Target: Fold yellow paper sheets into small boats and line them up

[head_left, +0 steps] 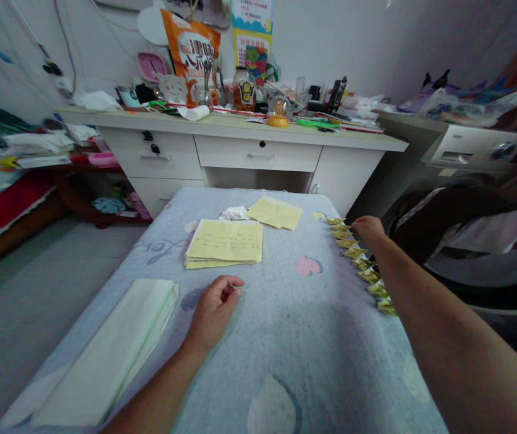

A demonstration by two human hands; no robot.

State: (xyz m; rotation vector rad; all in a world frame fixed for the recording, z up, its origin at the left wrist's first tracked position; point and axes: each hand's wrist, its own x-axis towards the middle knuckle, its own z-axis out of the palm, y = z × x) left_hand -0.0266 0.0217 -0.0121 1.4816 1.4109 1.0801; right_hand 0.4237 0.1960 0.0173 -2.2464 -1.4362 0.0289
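Note:
My left hand (217, 304) rests on the cloth-covered surface (285, 343), its fingers loosely curled with nothing visible in them. Just beyond it lies a stack of yellow paper sheets (225, 241) with handwriting on the top one. At the far right edge, my right hand (369, 228) has its fingers closed beside the far end of a row of folded yellow paper pieces (352, 252). Its fingertips meet the tip of one piece; whether they grip it is hidden. More yellow sheets (275, 212) and a crumpled white paper (234, 213) lie behind the stack.
A folded pale cloth or sheet (109, 355) lies at the near left. Behind stands a white desk (235, 144) crowded with a jar (244, 90), an orange snack bag (193, 54) and small items. A front-loading washing machine (479, 144) stands on the right.

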